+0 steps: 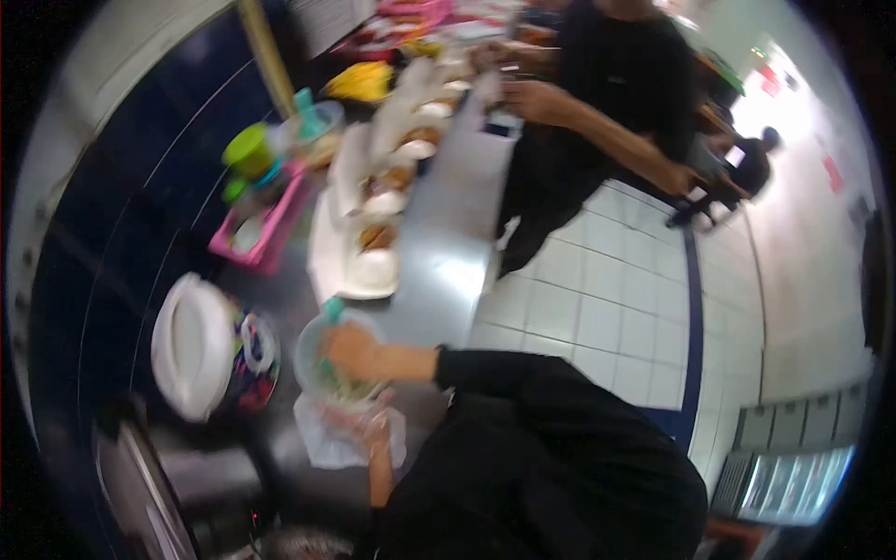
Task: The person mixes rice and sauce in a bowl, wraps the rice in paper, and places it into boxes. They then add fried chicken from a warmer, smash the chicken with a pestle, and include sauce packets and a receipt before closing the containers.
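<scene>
My right hand (357, 353) is closed around a teal-handled utensil (333, 308), whose lower end dips into a translucent plastic bowl (306, 350). Pale shredded food shows at the bowl's lower rim. Close below it, my left hand (371, 427) holds a clear plastic bag (334, 451), which bunches around the fingers and palm; motion blur hides the exact grip. Just beyond the bowl stands an open white takeaway box (322, 247) with a white mound of rice (375, 269) and brown food (378, 236) in it.
More filled boxes line the steel counter (443, 266). A pink basket (264, 247) with cups stands by the dark tiled wall, near a white oval container (187, 345). A co-worker in black (616, 84) stands at the counter's far end, hands over the boxes.
</scene>
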`<action>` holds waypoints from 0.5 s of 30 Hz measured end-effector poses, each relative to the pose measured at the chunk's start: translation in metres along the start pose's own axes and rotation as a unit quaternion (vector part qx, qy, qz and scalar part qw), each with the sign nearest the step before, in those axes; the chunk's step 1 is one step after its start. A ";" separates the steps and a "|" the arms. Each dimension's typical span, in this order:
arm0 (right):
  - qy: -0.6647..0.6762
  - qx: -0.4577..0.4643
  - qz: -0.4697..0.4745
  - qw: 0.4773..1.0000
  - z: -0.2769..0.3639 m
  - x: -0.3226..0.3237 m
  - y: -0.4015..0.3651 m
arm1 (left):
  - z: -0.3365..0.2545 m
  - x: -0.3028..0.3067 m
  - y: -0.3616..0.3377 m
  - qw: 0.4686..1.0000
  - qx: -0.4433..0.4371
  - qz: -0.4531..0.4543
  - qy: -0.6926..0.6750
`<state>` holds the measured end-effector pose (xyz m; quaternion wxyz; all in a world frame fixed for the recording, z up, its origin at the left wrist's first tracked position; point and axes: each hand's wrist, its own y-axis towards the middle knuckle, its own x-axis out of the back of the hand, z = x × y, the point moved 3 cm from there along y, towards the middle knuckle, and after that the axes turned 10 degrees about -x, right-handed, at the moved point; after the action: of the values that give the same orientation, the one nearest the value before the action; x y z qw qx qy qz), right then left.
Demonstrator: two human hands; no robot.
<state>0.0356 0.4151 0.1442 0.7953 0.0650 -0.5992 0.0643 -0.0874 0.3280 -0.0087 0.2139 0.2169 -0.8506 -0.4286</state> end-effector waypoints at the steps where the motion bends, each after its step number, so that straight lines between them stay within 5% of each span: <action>1: 0.010 0.028 -0.024 0.999 -0.005 0.022 0.006 | -0.001 0.004 0.005 0.993 -0.018 0.092 0.066; 2: -0.004 -0.009 -0.040 0.999 -0.013 0.043 0.008 | -0.003 0.009 0.009 0.974 -0.049 0.179 0.127; 4: 0.108 -0.012 -0.072 0.991 -0.026 0.069 0.006 | -0.039 0.005 0.046 0.957 0.207 0.199 -0.040; 5: 0.082 -0.031 -0.043 0.995 -0.025 0.082 0.004 | -0.037 0.008 0.052 0.970 0.053 0.233 0.046; 7: 0.039 -0.050 0.055 0.996 -0.019 0.078 -0.002 | -0.043 0.008 0.070 0.980 0.031 0.195 0.009; 10: -0.020 -0.036 -0.013 0.999 0.006 0.052 -0.007 | -0.043 0.002 0.075 0.989 0.003 0.143 -0.047; 11: -0.118 0.089 -0.103 0.984 0.018 0.050 -0.006 | -0.043 0.001 0.075 0.990 -0.006 0.126 -0.067; 15: -0.445 0.296 -0.059 0.843 -0.001 0.018 0.024 | -0.040 -0.002 0.073 0.992 -0.004 0.117 -0.051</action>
<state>0.0373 0.4392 0.1616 0.3881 0.3543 -0.8364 0.1560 -0.0772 0.3430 0.0729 0.2199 0.0928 -0.8782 -0.4144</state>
